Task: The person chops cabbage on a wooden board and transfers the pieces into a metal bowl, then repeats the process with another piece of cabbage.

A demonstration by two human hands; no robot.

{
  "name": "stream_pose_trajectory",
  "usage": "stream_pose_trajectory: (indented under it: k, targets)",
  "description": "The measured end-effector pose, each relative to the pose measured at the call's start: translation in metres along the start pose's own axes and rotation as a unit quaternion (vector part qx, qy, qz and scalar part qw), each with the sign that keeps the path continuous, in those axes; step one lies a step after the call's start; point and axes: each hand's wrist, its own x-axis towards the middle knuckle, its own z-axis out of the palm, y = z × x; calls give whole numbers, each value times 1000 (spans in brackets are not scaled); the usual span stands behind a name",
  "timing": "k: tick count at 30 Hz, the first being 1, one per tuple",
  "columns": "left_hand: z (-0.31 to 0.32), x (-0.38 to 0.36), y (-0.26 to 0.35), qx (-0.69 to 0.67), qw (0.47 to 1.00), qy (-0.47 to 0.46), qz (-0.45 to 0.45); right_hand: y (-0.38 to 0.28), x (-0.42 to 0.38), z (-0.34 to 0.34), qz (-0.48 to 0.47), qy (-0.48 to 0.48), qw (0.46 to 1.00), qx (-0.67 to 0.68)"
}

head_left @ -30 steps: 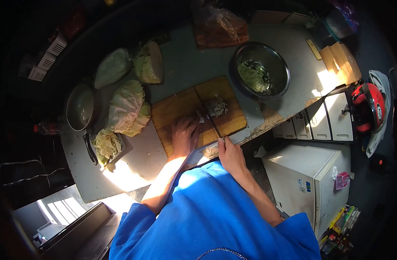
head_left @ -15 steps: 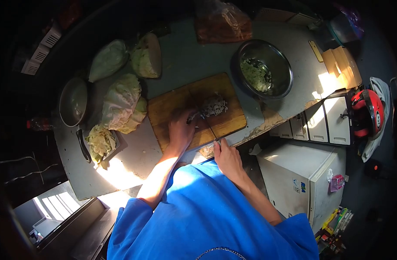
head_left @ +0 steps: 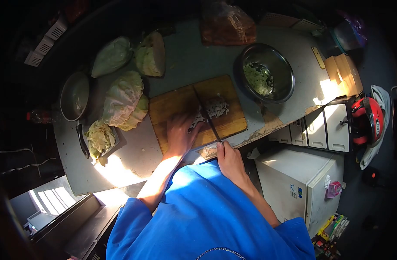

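Note:
On the wooden cutting board (head_left: pixel 170 106), my left hand (head_left: pixel 181 132) is closed around pale cabbage pieces (head_left: pixel 196 123), its fingers curled and partly lost in shadow. My right hand (head_left: pixel 231 162) grips a knife (head_left: pixel 210 119) by the handle at the board's near edge. The dark blade points away from me across the board, between my left fingers and a small heap of chopped cabbage (head_left: pixel 218 107). Beyond the board's far right corner stands a metal bowl (head_left: pixel 286 80) with chopped cabbage in it.
Left of the board lie a large cabbage piece (head_left: pixel 122 102), a cut cabbage (head_left: pixel 150 56), a bagged cabbage (head_left: pixel 112 56) and leaf scraps (head_left: pixel 101 139). A frying pan (head_left: pixel 75 97) rests at the table's left. A bag (head_left: pixel 228 30) sits at the back. A white cabinet (head_left: pixel 293 173) stands below right.
The knife blade now shows broader and is tilted differently over the board. My left fingers have shifted slightly and look more extended. The whole view has moved a little.

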Motion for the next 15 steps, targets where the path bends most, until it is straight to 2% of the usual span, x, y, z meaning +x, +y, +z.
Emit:
stream_pose_trajectory:
  k: [4,12,15]
  targets:
    - [10,-4,-6,45,999,-13,2,-2,-3,4,-7,-24,1000,-7]
    - [13,3,-9,13,1000,-24,2,0,0,6,-8,-25,999,-23]
    - [14,3,-9,-5,1000,-17,-19,-5,1,2,19,-23,999,-16]
